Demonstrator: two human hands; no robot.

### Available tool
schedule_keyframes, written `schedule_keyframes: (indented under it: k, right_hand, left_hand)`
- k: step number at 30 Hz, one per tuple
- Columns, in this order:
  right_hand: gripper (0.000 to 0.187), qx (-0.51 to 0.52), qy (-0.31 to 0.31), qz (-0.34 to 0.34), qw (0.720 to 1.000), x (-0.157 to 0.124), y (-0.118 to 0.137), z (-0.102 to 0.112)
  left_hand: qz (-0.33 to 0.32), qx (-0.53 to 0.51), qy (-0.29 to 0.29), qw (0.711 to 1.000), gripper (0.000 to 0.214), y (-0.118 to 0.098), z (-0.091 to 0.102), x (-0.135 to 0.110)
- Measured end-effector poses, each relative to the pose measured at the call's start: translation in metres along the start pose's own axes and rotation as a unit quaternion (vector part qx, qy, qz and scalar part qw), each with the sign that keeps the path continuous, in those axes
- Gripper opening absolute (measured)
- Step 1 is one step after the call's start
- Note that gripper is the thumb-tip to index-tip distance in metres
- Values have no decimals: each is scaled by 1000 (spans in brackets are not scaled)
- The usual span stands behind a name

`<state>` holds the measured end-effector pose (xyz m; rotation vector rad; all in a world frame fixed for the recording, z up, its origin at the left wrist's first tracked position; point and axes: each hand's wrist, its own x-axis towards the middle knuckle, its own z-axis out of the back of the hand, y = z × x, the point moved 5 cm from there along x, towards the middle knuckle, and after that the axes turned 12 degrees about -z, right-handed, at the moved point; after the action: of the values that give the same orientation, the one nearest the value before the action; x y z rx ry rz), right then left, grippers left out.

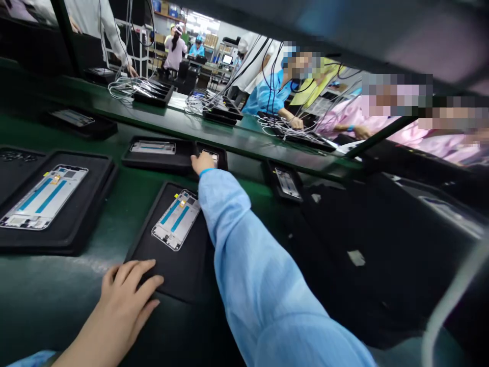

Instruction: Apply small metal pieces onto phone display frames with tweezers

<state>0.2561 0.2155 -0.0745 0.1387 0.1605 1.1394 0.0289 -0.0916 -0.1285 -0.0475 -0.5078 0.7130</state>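
My left hand (124, 293) lies flat with fingers spread on the near left corner of a black tray (179, 270) on the green belt. That tray carries a silver phone frame (176, 219) with blue strips. My right arm, in a light blue sleeve, reaches forward across the tray. My right hand (202, 163) rests on a small black tray (219, 155) farther back, touching a small silver part (211, 154); its fingers are mostly hidden.
More black trays with phone frames lie on the belt: a large one (46, 196) at left, others (153, 148) (287, 182) behind. A raised green shelf (171, 120) holds trays and white cables. Several co-workers stand beyond it.
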Motion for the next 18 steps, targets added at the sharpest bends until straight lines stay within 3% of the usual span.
schedule_keyframes:
  k: [2, 4, 9, 12, 15, 18]
  right_hand:
    - [36, -12, 14, 2, 1000, -1, 16, -6]
    - [36, -30, 22, 16, 999, -3, 17, -6]
    - [35, -91, 57, 75, 991, -15, -38, -6]
    - [40, -106, 38, 94, 989, -26, -69, -12]
    - [41, -115, 2, 110, 987, -35, -75, -16]
    - [34, -129, -13, 149, 980, -42, -65, -13]
  left_hand:
    - [-3, 15, -9, 1000, 26, -3, 1, -2]
    - [-7, 24, -19, 1000, 29, -7, 4, -6]
    - [-72, -14, -13, 997, 34, -24, 13, -16]
    - [-190, -40, 13, 981, 28, -39, 15, -12]
    - [-264, -59, 22, 963, 17, -49, 17, -5]
    - [-248, -57, 12, 967, 14, -53, 19, 2]
